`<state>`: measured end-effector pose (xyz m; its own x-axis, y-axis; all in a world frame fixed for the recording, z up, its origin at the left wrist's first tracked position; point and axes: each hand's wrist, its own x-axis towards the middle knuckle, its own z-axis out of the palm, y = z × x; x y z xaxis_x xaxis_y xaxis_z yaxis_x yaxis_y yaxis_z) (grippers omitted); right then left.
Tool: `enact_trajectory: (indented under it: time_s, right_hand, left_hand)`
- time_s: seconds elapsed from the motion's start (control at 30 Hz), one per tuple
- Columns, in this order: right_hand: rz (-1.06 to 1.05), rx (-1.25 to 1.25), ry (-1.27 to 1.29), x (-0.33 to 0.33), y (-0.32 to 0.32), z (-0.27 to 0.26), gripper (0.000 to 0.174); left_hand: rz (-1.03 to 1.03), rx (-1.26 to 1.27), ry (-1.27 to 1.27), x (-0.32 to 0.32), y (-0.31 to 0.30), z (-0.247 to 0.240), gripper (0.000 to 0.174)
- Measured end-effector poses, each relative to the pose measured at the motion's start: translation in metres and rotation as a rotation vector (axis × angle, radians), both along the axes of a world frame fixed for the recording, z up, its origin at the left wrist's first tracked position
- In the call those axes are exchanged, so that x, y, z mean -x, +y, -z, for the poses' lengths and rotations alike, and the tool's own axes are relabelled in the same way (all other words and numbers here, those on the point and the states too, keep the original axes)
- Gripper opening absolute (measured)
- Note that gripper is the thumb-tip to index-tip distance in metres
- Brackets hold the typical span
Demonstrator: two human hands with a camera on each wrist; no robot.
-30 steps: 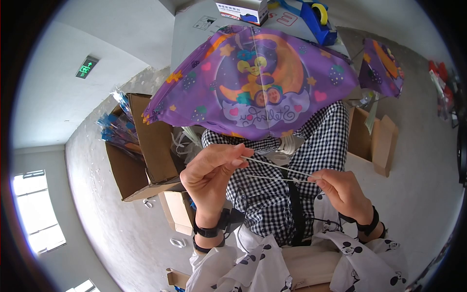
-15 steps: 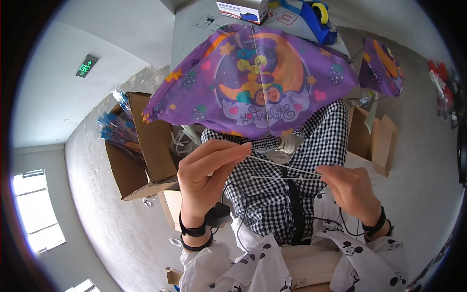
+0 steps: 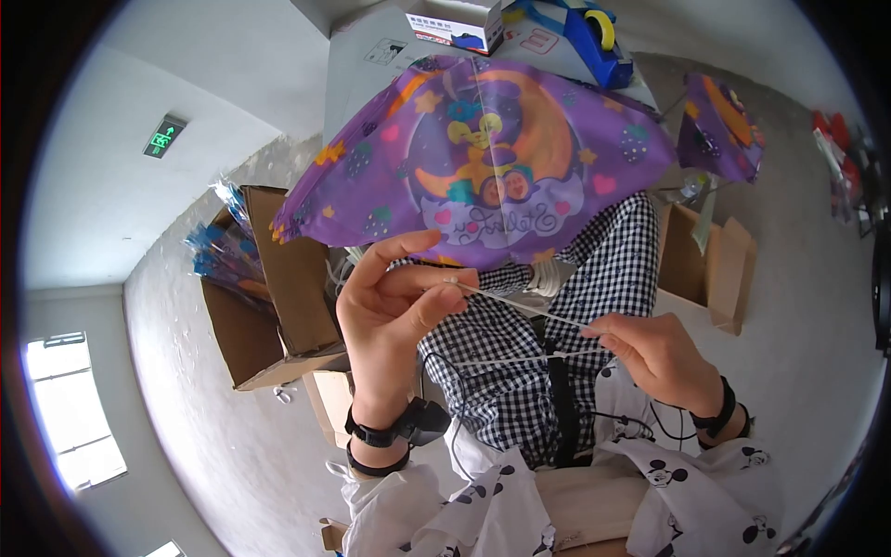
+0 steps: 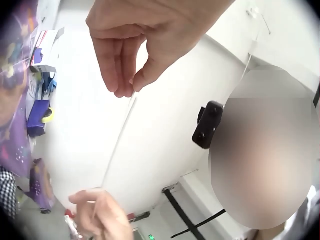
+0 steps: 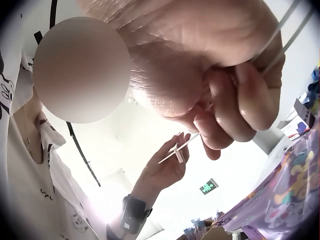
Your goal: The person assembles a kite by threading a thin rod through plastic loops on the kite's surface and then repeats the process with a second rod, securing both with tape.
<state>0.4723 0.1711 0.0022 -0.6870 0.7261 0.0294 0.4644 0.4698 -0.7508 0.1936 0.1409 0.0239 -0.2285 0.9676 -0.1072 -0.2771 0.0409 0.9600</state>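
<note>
A thin white cord (image 3: 520,304) runs between the two hands above the lap. The left hand (image 3: 388,302) pinches its upper end between thumb and fingertips, a small pale knob showing there; its index finger is raised. The right hand (image 3: 661,360) grips the cord between thumb and curled fingers. A lower white strand (image 3: 506,359) crosses the checked trousers towards the right hand. In the left wrist view the cord (image 4: 118,137) stretches from the left fingertips down to the right hand (image 4: 102,215). The right wrist view shows the right hand's curled fingers (image 5: 227,107) close up.
A purple printed kite-like sheet (image 3: 492,167) spreads beyond the knees, partly over a grey table (image 3: 357,70) bearing a blue tape dispenser (image 3: 599,56) and a white box (image 3: 455,26). Cardboard boxes stand left (image 3: 297,288) and right (image 3: 729,269). A smaller purple piece (image 3: 719,130) lies back right.
The left hand has turned and lifted its index finger from the cord end. Both hands have moved slightly apart since the earliest frame, and the lower strand hangs farther from the upper one.
</note>
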Motion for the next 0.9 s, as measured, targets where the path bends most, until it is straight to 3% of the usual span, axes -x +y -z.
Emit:
enact_trajectory:
  time_s: [0.1, 0.23, 0.33, 0.37, 0.47, 0.5, 0.53, 0.63, 0.9]
  right_hand:
    - [0.009, -0.052, 0.014, 0.0, -0.002, 0.001, 0.011]
    - [-0.037, -0.048, 0.111, 0.0, -0.01, -0.003, 0.012]
    - [-0.041, 0.102, 0.072, -0.006, -0.016, -0.005, 0.014]
    - [-0.014, 0.166, 0.125, -0.008, -0.019, -0.005, 0.015]
    - [0.052, 0.301, 0.228, -0.01, -0.027, -0.004, 0.019]
    - [0.064, 0.323, 0.221, -0.01, -0.03, -0.002, 0.019]
    - [0.076, 0.35, 0.214, -0.009, -0.033, -0.001, 0.02]
    - [0.141, 0.219, 0.289, -0.003, -0.043, 0.005, 0.021]
    - [0.251, 0.134, 0.353, -0.003, -0.009, 0.016, 0.02]
  left_hand:
    - [0.114, -0.059, 0.157, 0.001, -0.003, -0.004, 0.051]
    - [0.423, 0.105, 0.194, -0.015, -0.009, -0.016, 0.055]
    - [0.476, -0.13, -0.105, -0.008, -0.008, 0.004, 0.064]
    - [0.329, -0.141, -0.06, -0.009, -0.01, 0.009, 0.083]
    - [0.206, -0.219, -0.251, -0.007, -0.017, 0.024, 0.081]
    - [0.158, -0.254, 0.003, -0.024, -0.023, 0.024, 0.082]
    - [0.146, -0.214, 0.09, -0.037, -0.028, 0.028, 0.057]
    - [0.134, -0.123, 0.039, -0.076, -0.036, 0.026, 0.014]
    - [0.234, -0.057, 0.102, -0.104, -0.012, 0.043, 0.017]
